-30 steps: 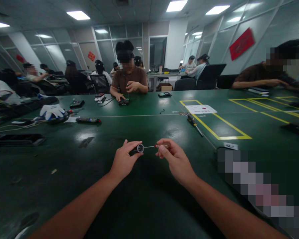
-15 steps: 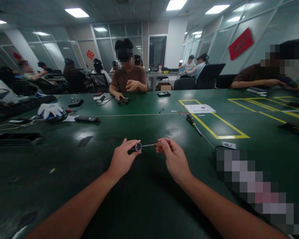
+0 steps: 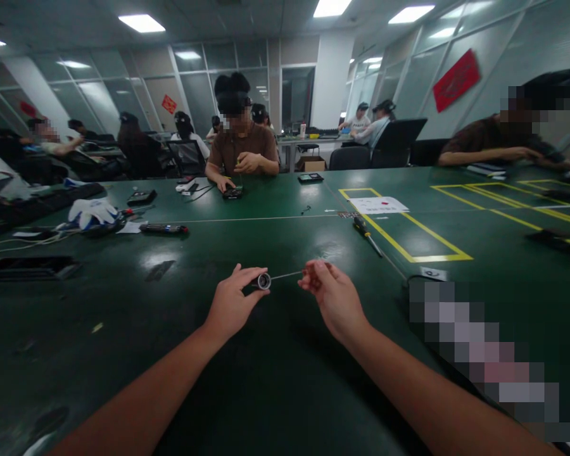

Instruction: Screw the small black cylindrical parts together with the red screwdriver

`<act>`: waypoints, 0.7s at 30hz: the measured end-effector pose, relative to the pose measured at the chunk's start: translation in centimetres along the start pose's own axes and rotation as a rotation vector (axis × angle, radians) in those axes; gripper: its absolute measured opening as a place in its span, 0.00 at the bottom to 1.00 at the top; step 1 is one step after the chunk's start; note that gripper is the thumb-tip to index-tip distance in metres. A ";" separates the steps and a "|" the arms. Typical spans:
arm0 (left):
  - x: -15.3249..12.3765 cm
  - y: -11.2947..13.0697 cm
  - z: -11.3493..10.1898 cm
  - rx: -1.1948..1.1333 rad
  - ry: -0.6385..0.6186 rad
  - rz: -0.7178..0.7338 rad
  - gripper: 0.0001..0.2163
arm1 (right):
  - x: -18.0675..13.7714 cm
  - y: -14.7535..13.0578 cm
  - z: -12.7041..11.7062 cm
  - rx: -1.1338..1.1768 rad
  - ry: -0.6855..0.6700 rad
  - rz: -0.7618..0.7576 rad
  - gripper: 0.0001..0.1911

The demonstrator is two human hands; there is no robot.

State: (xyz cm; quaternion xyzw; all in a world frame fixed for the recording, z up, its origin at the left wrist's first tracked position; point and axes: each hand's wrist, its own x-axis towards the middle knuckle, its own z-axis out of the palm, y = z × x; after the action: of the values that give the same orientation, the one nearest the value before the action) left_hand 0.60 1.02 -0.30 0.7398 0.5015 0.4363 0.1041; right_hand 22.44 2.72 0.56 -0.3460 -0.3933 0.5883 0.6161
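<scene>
Between thumb and fingers, my left hand point(image 3: 232, 296) grips a small round dark part with a silvery rim point(image 3: 264, 281), its open end facing me. My right hand point(image 3: 333, 292) is closed around the handle of a thin screwdriver point(image 3: 287, 275). The handle is mostly hidden by the fingers. The screwdriver's shaft runs left from my right hand to the side of the round part, and its tip seems to touch there. Both hands are raised above the green table point(image 3: 266, 392).
A yellow-and-black screwdriver point(image 3: 368, 237) lies beyond my right hand, by a paper sheet point(image 3: 379, 205). At left are white gloves point(image 3: 93, 213), a dark pen-shaped tool point(image 3: 164, 228) and a black tray point(image 3: 28, 267). A person point(image 3: 242, 149) works across the table.
My right hand's fingers have shifted on the screwdriver and cover its red handle more. The left hand keeps holding the round part. The whole view has moved slightly.
</scene>
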 end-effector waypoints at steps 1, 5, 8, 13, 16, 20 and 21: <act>0.0 0.0 0.1 -0.002 -0.006 -0.006 0.18 | -0.2 0.1 0.1 -0.054 -0.008 -0.042 0.15; -0.1 0.1 0.3 -0.008 -0.004 -0.022 0.19 | -0.6 0.4 0.4 -0.221 -0.029 -0.136 0.16; 0.0 0.2 0.2 -0.012 -0.006 -0.026 0.19 | -0.7 0.2 0.4 -0.293 -0.051 -0.177 0.15; 0.0 0.4 0.1 -0.019 -0.001 -0.041 0.19 | -1.3 -0.6 0.7 -0.395 -0.119 -0.235 0.12; 0.0 0.3 0.2 -0.018 0.000 -0.039 0.19 | -1.6 -0.8 0.9 -0.453 -0.122 -0.252 0.12; -0.1 0.0 0.3 -0.015 0.004 -0.034 0.19 | -1.7 -0.8 0.9 -0.478 -0.111 -0.255 0.12; -0.1 0.0 0.3 -0.014 0.002 -0.035 0.19 | -1.8 -0.8 0.9 -0.480 -0.109 -0.250 0.12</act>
State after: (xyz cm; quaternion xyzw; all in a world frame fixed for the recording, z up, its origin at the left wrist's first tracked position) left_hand 0.83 1.06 -0.54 0.7296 0.5115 0.4387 0.1165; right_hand 21.99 0.88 1.50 -0.3986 -0.5936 0.4154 0.5623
